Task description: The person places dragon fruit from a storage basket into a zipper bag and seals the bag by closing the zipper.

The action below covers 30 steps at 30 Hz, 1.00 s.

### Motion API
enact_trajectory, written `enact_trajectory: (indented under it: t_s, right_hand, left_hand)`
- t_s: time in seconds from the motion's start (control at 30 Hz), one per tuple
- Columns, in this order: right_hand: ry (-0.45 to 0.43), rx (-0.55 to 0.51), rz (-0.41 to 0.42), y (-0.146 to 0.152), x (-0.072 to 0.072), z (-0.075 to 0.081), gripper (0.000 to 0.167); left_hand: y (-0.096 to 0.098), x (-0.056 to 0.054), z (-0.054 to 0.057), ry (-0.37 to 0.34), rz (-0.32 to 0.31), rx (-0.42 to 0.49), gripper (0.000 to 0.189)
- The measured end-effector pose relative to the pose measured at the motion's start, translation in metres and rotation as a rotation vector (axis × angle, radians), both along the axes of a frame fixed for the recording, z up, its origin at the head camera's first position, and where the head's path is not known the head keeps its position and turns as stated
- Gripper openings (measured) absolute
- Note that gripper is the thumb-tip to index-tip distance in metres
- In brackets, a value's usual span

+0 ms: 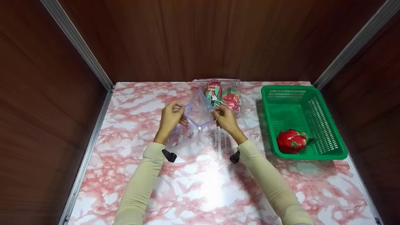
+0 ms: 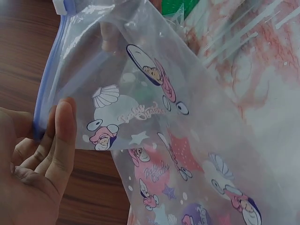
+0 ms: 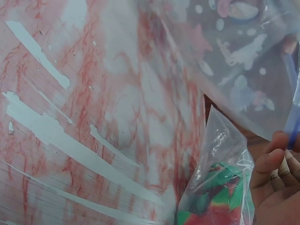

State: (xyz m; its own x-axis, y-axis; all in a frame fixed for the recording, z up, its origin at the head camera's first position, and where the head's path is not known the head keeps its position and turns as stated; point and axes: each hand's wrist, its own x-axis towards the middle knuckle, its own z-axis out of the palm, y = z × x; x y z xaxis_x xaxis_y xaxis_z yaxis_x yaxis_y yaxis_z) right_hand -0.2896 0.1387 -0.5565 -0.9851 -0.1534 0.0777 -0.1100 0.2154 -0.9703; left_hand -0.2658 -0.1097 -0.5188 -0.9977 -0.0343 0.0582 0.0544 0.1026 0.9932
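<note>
Both hands hold a clear zip bag by its purple-edged mouth, which stands spread apart between them. It is printed with cartoon figures, shells and stars. My left hand pinches the left side of the rim between thumb and fingers. On the opposite side, my right hand pinches the rim too. A white slider sits on the near part of the zip. No contents show inside this bag. Just beyond the right hand lies another clear zip bag with two red and green dragon fruits in it.
A green plastic basket stands on the right with one dragon fruit at its near end. The red and white marbled table has brown panels on its back and sides. White scuffed streaks mark the tabletop.
</note>
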Motion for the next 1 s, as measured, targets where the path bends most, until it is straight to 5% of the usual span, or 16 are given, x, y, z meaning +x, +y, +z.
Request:
enact_trajectory:
  t_s: [0.4,1.0]
  right_hand:
    - [-0.023,0.024,0.072,0.008,-0.002,0.010,0.026]
    - [0.110,0.202,0.060,0.036,-0.010,0.028,0.025]
  left_hand:
    - [0.006,-0.001,0.003,-0.010,-0.011,0.052,0.018]
    - [0.007,-0.003,0.006,-0.043,0.003,0.086,0.020]
